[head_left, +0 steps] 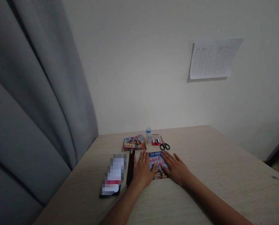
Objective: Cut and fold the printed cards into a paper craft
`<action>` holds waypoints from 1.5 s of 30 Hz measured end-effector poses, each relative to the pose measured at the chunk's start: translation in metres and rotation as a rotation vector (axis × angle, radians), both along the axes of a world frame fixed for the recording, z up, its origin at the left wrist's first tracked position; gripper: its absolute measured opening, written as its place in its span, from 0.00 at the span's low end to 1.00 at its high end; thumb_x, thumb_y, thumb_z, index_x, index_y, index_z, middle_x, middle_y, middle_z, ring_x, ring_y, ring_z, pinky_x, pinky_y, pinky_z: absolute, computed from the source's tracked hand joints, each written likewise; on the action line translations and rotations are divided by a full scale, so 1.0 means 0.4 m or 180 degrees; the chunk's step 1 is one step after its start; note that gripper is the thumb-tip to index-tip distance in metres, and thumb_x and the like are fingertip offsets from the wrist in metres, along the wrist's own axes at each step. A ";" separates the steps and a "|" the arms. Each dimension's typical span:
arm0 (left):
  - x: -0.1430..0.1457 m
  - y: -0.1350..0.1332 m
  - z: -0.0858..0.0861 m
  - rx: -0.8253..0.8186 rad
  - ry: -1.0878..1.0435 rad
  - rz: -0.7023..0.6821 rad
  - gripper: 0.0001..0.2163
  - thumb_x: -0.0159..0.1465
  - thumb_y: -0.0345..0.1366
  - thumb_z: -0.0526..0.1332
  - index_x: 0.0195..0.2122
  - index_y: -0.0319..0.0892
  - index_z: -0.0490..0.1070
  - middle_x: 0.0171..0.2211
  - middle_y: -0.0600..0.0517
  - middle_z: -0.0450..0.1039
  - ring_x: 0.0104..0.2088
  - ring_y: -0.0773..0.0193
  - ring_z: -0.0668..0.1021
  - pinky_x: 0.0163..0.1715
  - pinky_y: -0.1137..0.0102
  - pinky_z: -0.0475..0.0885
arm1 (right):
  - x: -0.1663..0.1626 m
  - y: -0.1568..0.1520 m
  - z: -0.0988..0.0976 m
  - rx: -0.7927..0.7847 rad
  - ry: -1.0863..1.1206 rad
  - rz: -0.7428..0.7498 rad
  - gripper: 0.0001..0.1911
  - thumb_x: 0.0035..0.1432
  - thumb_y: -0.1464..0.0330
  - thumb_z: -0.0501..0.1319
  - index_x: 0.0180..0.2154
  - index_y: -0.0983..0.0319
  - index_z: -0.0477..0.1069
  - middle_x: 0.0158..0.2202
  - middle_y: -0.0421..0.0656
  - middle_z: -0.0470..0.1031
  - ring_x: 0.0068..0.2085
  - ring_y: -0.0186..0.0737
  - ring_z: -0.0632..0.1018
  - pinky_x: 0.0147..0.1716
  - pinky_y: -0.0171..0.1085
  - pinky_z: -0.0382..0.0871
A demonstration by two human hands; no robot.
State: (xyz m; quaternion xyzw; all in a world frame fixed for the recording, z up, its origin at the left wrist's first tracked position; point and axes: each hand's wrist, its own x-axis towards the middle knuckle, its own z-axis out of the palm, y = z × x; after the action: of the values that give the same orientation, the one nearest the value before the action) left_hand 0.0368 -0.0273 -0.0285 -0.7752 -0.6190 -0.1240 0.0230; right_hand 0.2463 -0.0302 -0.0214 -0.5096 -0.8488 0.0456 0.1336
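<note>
A blue printed leaflet (157, 163) with faces on it lies flat on the pale wooden table (212, 175). My left hand (142, 170) rests palm down on its left edge, fingers stretched out. My right hand (175, 168) lies flat on its right side, fingers spread. Neither hand grips anything.
Behind the leaflet lie a second colourful leaflet (134, 142), a small white bottle (149, 135), a red-and-white small item (156, 141) and black scissors (164, 144). A dark ruler-like strip (130, 167) and a blurred-out card on a dark object (113, 179) lie to the left. Grey curtain (31, 109) hangs left; a paper sheet (212, 59) is on the wall.
</note>
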 end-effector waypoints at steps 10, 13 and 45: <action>-0.004 0.003 -0.011 0.0126 0.0041 0.0200 0.35 0.68 0.56 0.45 0.68 0.35 0.55 0.69 0.39 0.50 0.70 0.48 0.51 0.67 0.45 0.40 | -0.010 -0.007 -0.007 -0.0087 -0.0050 -0.0444 0.40 0.67 0.46 0.42 0.69 0.64 0.48 0.71 0.50 0.47 0.71 0.47 0.51 0.68 0.55 0.40; -0.006 0.000 -0.007 0.0110 0.0026 0.0210 0.36 0.68 0.56 0.45 0.68 0.34 0.55 0.70 0.39 0.50 0.70 0.47 0.51 0.67 0.45 0.41 | -0.010 -0.006 -0.011 -0.0108 -0.0056 -0.0542 0.43 0.66 0.44 0.42 0.69 0.68 0.47 0.71 0.52 0.47 0.71 0.48 0.50 0.68 0.55 0.40; -0.025 0.004 0.027 0.0362 -0.0346 -0.0259 0.17 0.68 0.45 0.56 0.54 0.45 0.71 0.57 0.45 0.69 0.63 0.46 0.62 0.63 0.40 0.49 | 0.081 0.062 0.020 0.0099 0.0645 0.0214 0.28 0.56 0.74 0.58 0.59 0.58 0.68 0.68 0.49 0.58 0.68 0.51 0.57 0.65 0.54 0.57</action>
State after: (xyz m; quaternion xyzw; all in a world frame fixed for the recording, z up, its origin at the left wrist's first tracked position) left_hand 0.0267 -0.0256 -0.0176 -0.7892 -0.5793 -0.2017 0.0283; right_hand 0.2788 -0.0055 -0.0133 -0.4714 -0.8482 0.0881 0.2250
